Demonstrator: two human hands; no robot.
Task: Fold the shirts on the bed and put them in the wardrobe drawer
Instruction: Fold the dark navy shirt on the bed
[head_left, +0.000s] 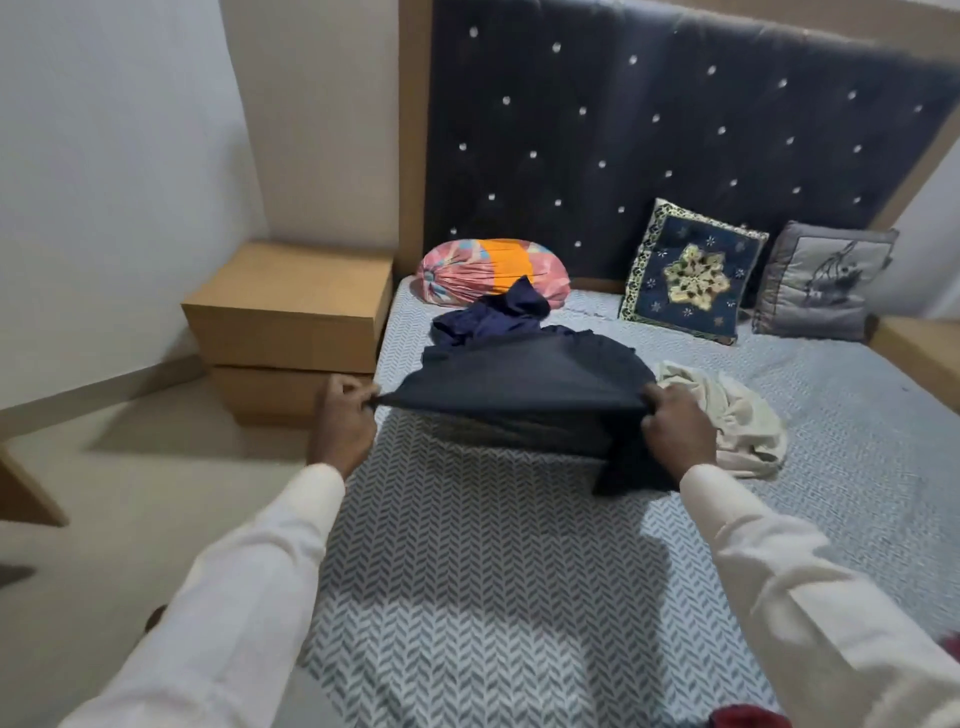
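The upper right of the frame is filled by a studded headboard (649, 130). The centre and lower half are taken up by the bed (467, 571). A dark shirt (519, 384) is held stretched above it at centre frame. A crumpled navy shirt (488, 317) is seen just above it, and a cream shirt (737, 415) is bunched at centre right. The dark shirt's edges are pinched by the left hand (343, 421) at centre left and gripped by the right hand (675, 428).
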